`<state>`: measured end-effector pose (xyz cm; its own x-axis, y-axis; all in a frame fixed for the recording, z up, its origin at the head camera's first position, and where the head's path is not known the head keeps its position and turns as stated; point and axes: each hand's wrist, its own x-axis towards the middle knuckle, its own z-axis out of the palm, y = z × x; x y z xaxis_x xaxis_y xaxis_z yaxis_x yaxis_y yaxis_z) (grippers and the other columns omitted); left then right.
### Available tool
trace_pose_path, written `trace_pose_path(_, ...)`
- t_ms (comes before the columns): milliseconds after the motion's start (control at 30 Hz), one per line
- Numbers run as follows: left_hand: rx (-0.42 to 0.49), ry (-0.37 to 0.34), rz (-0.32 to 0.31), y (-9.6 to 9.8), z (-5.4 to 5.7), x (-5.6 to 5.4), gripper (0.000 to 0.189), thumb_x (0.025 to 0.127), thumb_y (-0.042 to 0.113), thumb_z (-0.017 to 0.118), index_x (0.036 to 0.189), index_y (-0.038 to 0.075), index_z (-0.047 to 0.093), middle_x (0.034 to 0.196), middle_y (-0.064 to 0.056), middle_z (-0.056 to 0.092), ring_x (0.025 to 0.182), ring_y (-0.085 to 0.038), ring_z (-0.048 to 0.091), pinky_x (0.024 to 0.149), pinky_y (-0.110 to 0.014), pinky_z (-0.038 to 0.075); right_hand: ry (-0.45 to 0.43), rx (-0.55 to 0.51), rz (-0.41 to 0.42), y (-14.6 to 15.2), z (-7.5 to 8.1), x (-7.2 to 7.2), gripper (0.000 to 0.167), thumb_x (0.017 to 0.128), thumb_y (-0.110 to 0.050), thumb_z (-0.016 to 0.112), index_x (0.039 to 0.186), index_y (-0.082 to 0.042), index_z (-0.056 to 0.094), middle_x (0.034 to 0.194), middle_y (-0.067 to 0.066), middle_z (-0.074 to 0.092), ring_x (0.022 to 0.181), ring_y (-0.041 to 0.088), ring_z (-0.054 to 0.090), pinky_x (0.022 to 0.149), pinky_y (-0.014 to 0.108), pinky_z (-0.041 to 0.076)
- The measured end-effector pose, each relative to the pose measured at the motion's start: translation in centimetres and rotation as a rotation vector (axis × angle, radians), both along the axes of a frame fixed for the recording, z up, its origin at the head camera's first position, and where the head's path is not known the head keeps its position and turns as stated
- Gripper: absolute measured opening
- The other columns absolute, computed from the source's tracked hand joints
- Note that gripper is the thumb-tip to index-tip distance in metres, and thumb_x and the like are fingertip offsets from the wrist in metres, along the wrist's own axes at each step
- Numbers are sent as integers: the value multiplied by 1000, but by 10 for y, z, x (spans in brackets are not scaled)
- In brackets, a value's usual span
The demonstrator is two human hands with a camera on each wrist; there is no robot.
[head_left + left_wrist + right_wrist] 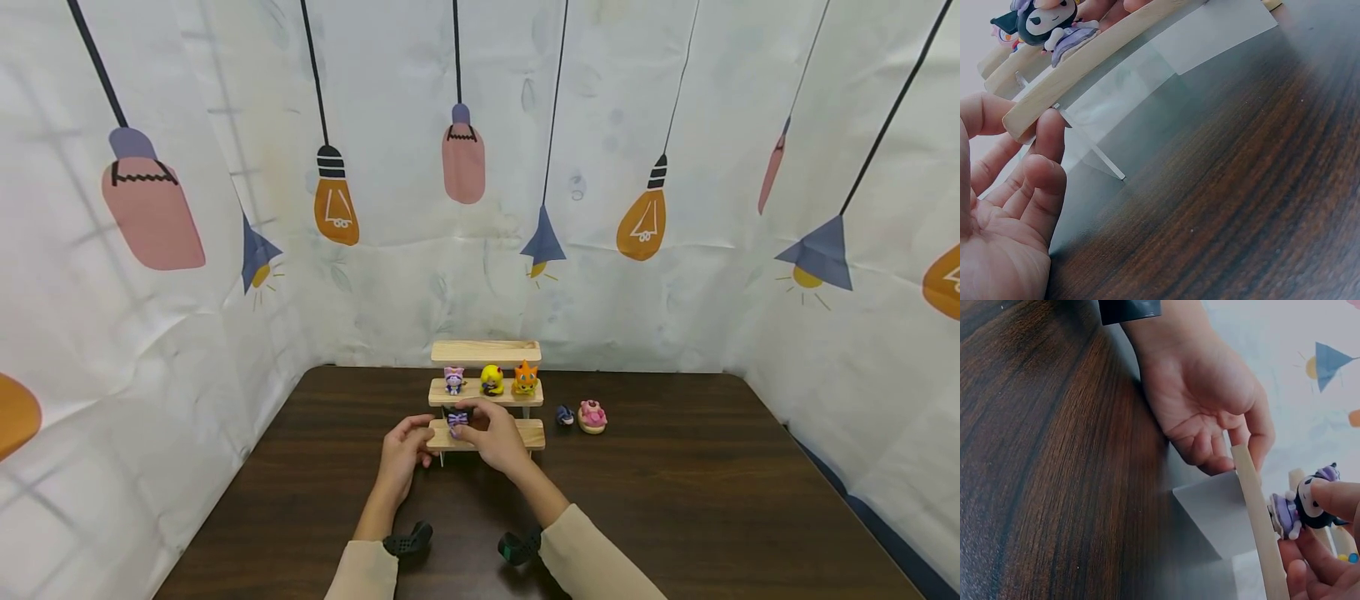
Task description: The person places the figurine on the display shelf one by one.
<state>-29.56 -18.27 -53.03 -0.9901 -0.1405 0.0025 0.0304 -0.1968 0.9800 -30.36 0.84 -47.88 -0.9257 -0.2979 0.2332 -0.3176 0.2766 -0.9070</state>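
Observation:
A three-tier wooden display stand (534, 433) with clear supports stands on the dark table. My left hand (403, 450) grips the left end of its lowest shelf (1029, 115), thumb and fingers on either side of the wood. On that shelf is a figurine (1285, 515) with a black hood, white face and purple dress. My right hand (495, 437) pinches this figurine by the head, its base right at the board. In the left wrist view the right fingers show behind the figurine.
The middle shelf holds a purple-and-pink figurine (453, 380), a yellow figurine (492, 380) and an orange figurine (526, 377). Right of the stand, a small dark blue figurine (565, 415) and a pink figurine (592, 417) sit on the table (675, 483). A printed curtain (405, 292) hangs behind.

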Motion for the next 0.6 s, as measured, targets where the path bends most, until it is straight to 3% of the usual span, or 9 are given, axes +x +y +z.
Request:
trace_pose_path(267,-5,-2,-2,0,0,0,33,96,1,60,127,-8,59,78,-2,65,58,-13,60,48,-21,44,6,6,9,-4,1,-1,34,91,-17,78,124,-17,71,103,11,73,84,15,64,66,25,51)
trace_pose_path(600,-7,-1,-2,0,1,1,31,95,2,60,125,-8,60,77,-2,65,58,-13,60,48,-21,44,-27,9,9,-4,1,0,35,91,-20,78,125,-19,71,107,11,72,90,17,66,71,26,53)
